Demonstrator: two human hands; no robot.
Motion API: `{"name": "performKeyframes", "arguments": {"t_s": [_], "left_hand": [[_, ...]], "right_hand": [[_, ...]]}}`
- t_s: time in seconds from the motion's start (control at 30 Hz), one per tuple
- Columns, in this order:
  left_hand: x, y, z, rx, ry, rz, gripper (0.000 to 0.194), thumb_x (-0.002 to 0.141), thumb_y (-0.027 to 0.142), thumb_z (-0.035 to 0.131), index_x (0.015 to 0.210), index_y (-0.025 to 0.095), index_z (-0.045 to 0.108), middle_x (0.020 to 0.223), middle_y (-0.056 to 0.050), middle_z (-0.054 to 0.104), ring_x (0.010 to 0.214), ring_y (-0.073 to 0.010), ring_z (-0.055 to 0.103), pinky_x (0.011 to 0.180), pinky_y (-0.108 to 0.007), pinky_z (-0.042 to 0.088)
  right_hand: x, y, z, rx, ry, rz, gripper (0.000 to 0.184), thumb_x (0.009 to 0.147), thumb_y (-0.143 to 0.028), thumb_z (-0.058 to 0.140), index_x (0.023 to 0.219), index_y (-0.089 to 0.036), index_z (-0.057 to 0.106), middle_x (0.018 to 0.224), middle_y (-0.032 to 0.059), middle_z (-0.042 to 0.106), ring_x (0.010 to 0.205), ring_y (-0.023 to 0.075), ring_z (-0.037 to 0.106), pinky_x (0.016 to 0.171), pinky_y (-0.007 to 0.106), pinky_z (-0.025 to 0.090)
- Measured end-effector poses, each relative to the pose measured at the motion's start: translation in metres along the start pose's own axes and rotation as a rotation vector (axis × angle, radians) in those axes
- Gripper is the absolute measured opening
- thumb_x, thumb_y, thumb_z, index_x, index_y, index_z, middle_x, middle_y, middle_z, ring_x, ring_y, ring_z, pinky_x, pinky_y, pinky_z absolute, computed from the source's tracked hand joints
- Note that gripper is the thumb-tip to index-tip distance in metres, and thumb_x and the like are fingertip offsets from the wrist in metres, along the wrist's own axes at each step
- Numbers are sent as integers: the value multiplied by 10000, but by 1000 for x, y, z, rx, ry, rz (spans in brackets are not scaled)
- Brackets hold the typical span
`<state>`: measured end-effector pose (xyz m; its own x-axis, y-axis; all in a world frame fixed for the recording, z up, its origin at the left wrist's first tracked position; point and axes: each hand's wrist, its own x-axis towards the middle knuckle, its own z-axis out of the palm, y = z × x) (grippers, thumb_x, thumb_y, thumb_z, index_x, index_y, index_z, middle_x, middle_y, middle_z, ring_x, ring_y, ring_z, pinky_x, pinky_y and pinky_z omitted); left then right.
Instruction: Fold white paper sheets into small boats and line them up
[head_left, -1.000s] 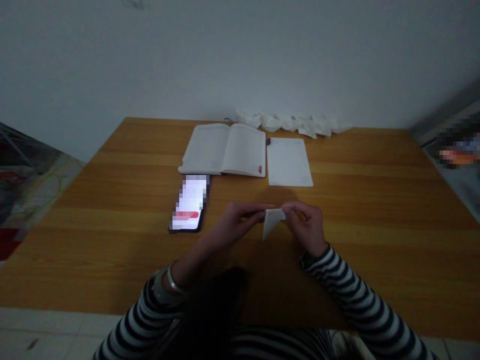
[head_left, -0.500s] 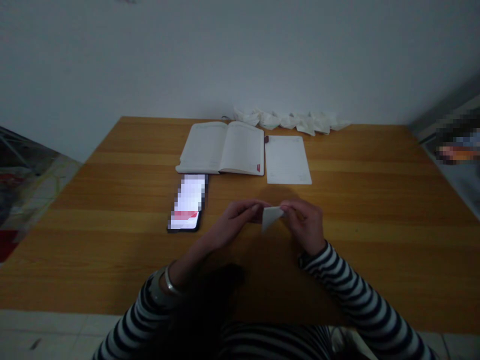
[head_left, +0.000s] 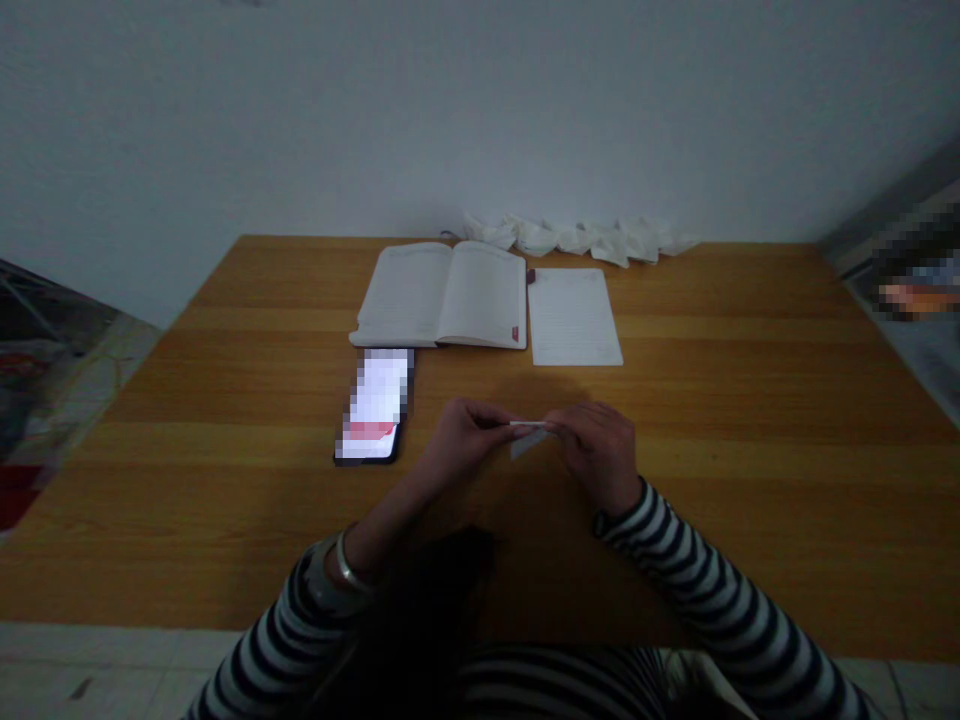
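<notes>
A small folded piece of white paper [head_left: 528,440] is held between my two hands above the wooden table [head_left: 735,520]. My left hand [head_left: 474,432] pinches its left end between thumb and fingers. At the other end, my right hand [head_left: 598,448] grips the paper, its fingers bent over the edge. The paper's upper edge shows as a thin white line, with a pale flap hanging beneath. Part of it is hidden by my fingers.
An open notebook [head_left: 480,300] lies toward the back, with a loose lined sheet [head_left: 576,318] to its right. A lit phone [head_left: 375,405] is left of my hands. Crumpled white folded paper pieces [head_left: 577,240] line the wall [head_left: 480,110].
The folded paper has tilted, so its edge now faces me more and less of the flap shows. My right hand has shifted slightly left and turned its knuckles upward.
</notes>
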<state>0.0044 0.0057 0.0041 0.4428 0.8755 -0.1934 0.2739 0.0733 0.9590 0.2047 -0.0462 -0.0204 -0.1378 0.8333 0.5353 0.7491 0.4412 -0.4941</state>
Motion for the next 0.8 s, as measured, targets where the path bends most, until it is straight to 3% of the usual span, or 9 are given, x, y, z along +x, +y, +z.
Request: {"name": "performKeyframes", "arguments": {"t_s": [0.17,0.3,0.4,0.47,0.53,0.63,0.8], "left_hand": [[-6,4,8,15,73,26,203,772,320,732,683,138,753,648,-35,728,568,-131,613,537,-218,451],[-9,3,13,166,165,105,286,855,337,648,671,136,731,603,-22,697,550,-133,599,521,-220,438],[-8,2,11,230,166,185,270,921,346,570,920,164,769,829,-52,775,686,-169,677,640,-262,518],[-7,1,9,248,140,254,295,949,334,537,1140,198,716,1036,-66,769,842,-188,706,759,-295,544],[-6,1,7,290,113,338,320,944,312,561,1226,209,669,1105,-77,750,914,-192,704,810,-306,541],[-6,-1,6,376,93,411,252,913,267,614,1131,185,711,1024,-87,760,863,-184,699,780,-296,535],[-4,-7,5,526,119,349,158,900,196,602,819,163,734,788,-50,739,691,-159,653,658,-262,480]], "right_hand": [[0,-2,2,24,2,19,218,913,-185,554,790,-240,726,792,27,769,709,182,694,692,309,495],[0,-4,5,117,10,140,191,911,-227,573,801,-225,729,803,41,768,736,194,707,713,310,522],[1,-5,6,182,28,289,185,896,-233,584,780,-208,726,771,39,761,699,195,707,670,294,527],[3,-5,5,214,44,363,192,889,-234,586,760,-202,724,740,35,756,669,194,704,636,283,523],[4,-4,4,231,49,391,208,896,-239,578,752,-199,723,729,35,753,658,191,702,625,278,521],[3,-3,3,179,19,337,210,912,-248,574,778,-202,729,770,43,762,696,195,707,662,289,525],[-3,-5,8,22,-38,166,197,925,-253,576,829,-199,739,817,67,767,755,213,702,743,327,516]]}}
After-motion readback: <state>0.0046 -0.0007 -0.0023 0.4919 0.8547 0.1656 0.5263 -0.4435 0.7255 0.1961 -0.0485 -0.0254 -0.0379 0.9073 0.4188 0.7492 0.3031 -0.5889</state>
